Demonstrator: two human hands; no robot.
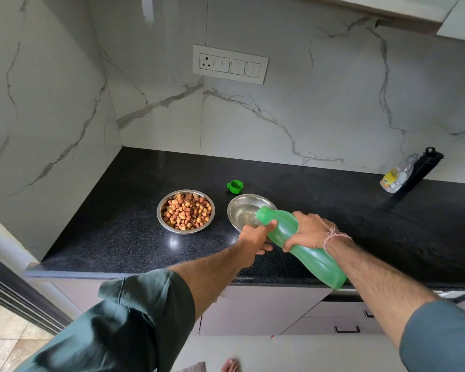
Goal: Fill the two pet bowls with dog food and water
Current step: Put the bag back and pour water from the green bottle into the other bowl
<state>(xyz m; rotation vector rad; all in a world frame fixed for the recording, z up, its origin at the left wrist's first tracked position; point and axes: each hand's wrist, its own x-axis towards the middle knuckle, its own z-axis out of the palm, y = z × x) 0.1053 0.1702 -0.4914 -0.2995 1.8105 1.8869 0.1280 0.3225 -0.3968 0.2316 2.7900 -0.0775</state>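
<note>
The green water bottle [304, 245] was tipped steeply, its open mouth down over the near rim of the empty-looking steel bowl [246, 210], and a thin run of water showed at the mouth with a shallow pool in the bowl's bottom. The right hand [310, 233] had its grip wrapped around the bottle's waist, fingers curled over the top and thumb beneath, a pinkish thread band tied at the wrist. The left hand [254, 238] was at the bowl's near edge, its grip closed there with the thumb laid up against the bottle's neck; whether the fingers actually pinched the rim I could not tell, as the bottle hid that part.

Just to the left of this bowl, apart from it, sat the second steel bowl [185, 212], heaped with brown and orange dog kibble [187, 214]. Behind the water bowl, near it, the bottle's green cap [235, 186] lay on the black speckled counter [118, 224]. Well off to the right, against the marble wall, a clear bottle with a yellow label [396, 177] stood next to a black bottle [420, 170]. A white switch panel [230, 64] was fixed to the wall above the bowls.
</note>
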